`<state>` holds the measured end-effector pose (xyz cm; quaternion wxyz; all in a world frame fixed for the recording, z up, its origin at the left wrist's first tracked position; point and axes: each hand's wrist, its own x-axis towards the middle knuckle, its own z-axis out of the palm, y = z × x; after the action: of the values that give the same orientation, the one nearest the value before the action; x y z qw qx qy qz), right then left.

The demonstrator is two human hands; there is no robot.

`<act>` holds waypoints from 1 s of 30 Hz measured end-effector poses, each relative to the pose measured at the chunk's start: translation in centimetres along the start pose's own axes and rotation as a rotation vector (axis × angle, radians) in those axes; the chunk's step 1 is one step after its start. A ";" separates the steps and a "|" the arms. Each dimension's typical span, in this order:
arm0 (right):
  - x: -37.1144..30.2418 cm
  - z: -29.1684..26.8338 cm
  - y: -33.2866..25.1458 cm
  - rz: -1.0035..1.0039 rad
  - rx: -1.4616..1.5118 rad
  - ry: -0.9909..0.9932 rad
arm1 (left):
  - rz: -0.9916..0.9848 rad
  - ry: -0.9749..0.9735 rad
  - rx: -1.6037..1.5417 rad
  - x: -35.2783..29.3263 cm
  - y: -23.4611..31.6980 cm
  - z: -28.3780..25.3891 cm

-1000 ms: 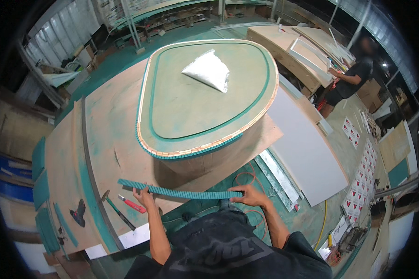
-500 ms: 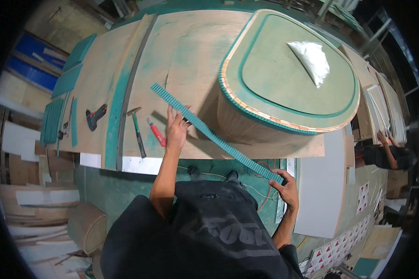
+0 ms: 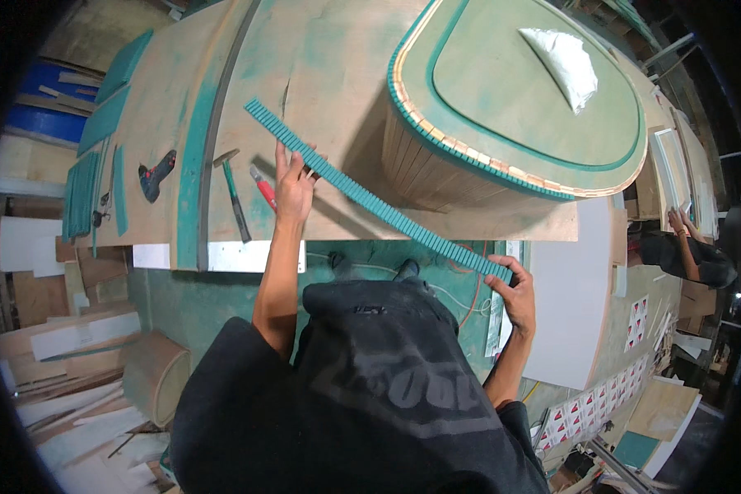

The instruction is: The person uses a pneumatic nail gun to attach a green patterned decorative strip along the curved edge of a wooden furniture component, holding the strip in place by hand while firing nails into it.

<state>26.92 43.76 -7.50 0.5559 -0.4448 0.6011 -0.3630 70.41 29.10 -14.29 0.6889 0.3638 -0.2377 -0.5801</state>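
You hold the strip (image 3: 370, 202) in both hands, to the left and near side of the drum (image 3: 502, 107).
Your right hand (image 3: 514, 295) pinches the strip's near end, thumb and fingers nearly together; your left hand (image 3: 293, 185) has it farther up, fingers a little parted and bent behind it (the strip hides part of that grip). The strip slants toward you, slightly bowed and apart from the drum, which stands on the board (image 3: 329, 49) and wears a similar green ribbed band (image 3: 469, 160) under its rim. A white bag (image 3: 564, 70) lies on the drum's top. Left of the drum are the red knife (image 3: 264, 189), then the hammer (image 3: 236, 202), with the drill (image 3: 156, 177) farthest out. Well to the drum's right, a co-worker (image 3: 687, 257) has both hands at a pale frame (image 3: 669, 169).
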 end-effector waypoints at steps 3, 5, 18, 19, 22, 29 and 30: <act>0.1 -1.0 1.7 -0.076 -0.090 0.038 | -0.008 -0.034 -0.019 1.4 -3.3 -2.6; 0.4 -0.6 1.3 -0.021 -0.061 0.014 | -0.051 0.103 0.030 1.1 -3.6 -2.7; 1.3 0.3 2.4 -0.046 0.013 0.028 | -0.224 0.298 0.116 1.4 -6.4 -6.1; 1.3 0.1 2.8 -0.027 0.046 0.025 | -0.236 0.308 0.113 1.1 -6.5 -6.1; 1.7 -0.7 4.2 -0.025 0.146 0.019 | -0.249 0.291 0.150 1.3 -6.9 -5.0; 1.8 -3.4 3.8 -0.063 0.237 0.016 | -0.156 0.237 -0.099 1.1 -7.0 -5.9; 2.0 -4.1 4.6 -0.042 0.179 0.018 | -0.131 0.225 -0.136 2.1 -7.9 -7.1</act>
<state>22.30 43.24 -11.94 0.5803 -0.4026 0.5618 -0.4308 71.21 28.20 -25.02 0.6949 0.3940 -0.0948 -0.5940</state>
